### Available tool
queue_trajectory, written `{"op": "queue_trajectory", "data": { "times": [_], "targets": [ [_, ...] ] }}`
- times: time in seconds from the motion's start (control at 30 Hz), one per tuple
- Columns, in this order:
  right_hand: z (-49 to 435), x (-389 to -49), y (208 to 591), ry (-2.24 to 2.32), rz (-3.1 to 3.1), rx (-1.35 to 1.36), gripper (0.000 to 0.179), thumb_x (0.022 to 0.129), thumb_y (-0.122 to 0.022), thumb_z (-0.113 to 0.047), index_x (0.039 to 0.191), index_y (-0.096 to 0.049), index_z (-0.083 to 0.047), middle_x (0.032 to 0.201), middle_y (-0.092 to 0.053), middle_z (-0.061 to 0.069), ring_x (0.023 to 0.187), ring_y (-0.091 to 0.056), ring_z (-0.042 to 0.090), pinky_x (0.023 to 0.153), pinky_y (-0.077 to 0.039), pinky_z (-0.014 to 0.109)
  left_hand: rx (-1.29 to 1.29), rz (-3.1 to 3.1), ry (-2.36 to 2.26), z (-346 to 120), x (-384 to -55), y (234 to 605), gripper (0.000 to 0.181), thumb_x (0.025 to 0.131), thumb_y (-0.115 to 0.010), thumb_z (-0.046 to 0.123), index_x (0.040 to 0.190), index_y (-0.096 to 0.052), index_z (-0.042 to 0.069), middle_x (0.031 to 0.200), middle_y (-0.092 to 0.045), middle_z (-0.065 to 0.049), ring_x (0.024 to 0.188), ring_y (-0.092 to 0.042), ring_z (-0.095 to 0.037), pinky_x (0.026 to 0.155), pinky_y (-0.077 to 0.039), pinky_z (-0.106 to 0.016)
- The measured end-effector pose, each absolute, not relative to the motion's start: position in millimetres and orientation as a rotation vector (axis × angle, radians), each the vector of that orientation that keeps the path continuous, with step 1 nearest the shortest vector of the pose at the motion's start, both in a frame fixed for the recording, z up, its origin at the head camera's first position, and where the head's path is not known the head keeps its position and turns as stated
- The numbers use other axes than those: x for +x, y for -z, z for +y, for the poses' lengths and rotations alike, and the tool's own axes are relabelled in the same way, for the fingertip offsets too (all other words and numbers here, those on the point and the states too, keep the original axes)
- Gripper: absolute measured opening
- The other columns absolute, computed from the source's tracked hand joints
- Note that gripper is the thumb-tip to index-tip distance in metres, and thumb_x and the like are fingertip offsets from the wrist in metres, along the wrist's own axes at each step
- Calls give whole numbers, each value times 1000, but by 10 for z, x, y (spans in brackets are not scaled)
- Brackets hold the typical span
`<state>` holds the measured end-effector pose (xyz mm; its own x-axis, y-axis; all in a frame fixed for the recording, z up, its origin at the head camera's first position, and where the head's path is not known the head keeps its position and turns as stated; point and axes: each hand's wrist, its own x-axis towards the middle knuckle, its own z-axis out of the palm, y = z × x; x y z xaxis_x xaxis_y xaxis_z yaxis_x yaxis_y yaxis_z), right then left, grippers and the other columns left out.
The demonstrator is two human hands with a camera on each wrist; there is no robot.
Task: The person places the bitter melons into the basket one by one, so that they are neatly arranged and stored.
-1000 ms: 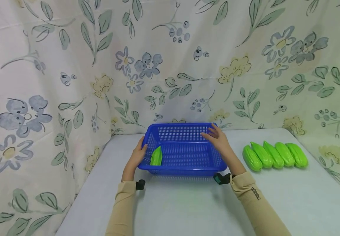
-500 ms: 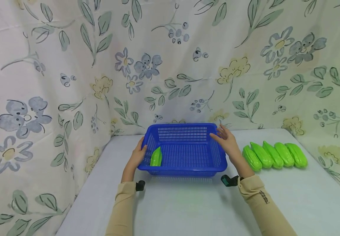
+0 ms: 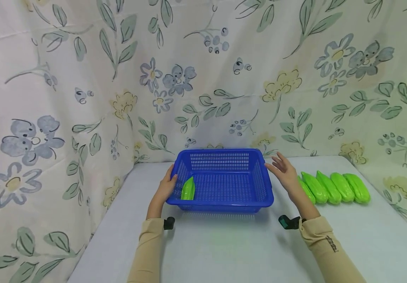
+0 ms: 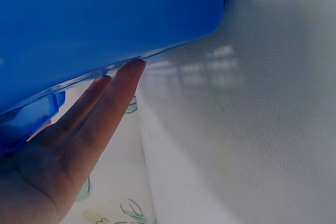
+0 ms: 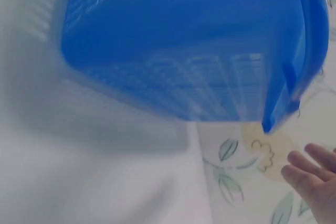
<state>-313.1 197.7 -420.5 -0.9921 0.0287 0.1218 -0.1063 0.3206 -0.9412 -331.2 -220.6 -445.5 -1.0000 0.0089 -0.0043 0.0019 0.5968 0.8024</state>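
Observation:
A blue perforated plastic basket (image 3: 220,204) stands at the far middle of the white table, and one shiny green ribbed vegetable-like piece (image 3: 188,189) lies inside at its left end. My left hand (image 3: 165,188) holds the basket's left side, thumb over the rim and fingers along the outside. In the left wrist view its fingertips (image 4: 137,65) reach the basket's lower edge. My right hand (image 3: 288,179) is just right of the basket, apart from it, with fingers spread and holding nothing. In the right wrist view, the right hand (image 5: 317,182) appears at the lower right corner.
Several like green ribbed pieces (image 3: 331,189) lie in a row on the table right of the basket; my right forearm partly hides the leftmost. Behind the table (image 3: 221,251) hangs a floral curtain (image 3: 203,78), which also runs along the left side.
My right hand has moved off the basket's right rim, rightward toward the row of green pieces. My left hand, the basket and the piece inside have stayed in place.

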Motion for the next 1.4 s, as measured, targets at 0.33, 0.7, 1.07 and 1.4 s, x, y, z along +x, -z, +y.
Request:
{"op": "queue_trajectory", "data": {
  "times": [0.33, 0.7, 1.07, 1.4],
  "targets": [
    [2213, -3066, 4257, -1826, -2451, 42, 90, 97, -57, -44, 158, 2, -14, 163, -18, 19, 150, -18, 41, 118, -22, 60, 11, 2804, -1403, -2194, -3315, 4446, 58, 107, -32, 26, 158, -8, 12, 161, -17, -23, 147, -19, -48, 115, -20, -67],
    [2417, -3111, 4352, -1743, -2482, -39, 90, 97, -56, -45, 158, 2, -13, 161, -19, 22, 148, -20, 44, 116, -24, 61, 0, 2797, -1410, -2206, -3324, 4453, 58, 107, -32, 25, 158, -8, 12, 162, -17, -23, 147, -18, -48, 116, -19, -66],
    [2630, -3068, 4422, -1679, -2543, -107, 94, 97, -53, -50, 157, 6, -10, 161, -14, 25, 147, -16, 48, 115, -21, 65, -3, 2801, -1406, -2195, -3335, 4447, 58, 107, -32, 24, 158, -8, 11, 162, -17, -23, 148, -17, -47, 116, -18, -66],
    [2821, -3050, 4556, -1700, -2586, -135, 95, 97, -52, -50, 156, 8, -7, 160, -12, 28, 146, -15, 50, 116, -19, 65, -9, 2789, -1419, -2180, -3311, 4434, 58, 107, -32, 25, 158, -8, 13, 162, -17, -22, 148, -18, -47, 117, -18, -65]
  ]
}}
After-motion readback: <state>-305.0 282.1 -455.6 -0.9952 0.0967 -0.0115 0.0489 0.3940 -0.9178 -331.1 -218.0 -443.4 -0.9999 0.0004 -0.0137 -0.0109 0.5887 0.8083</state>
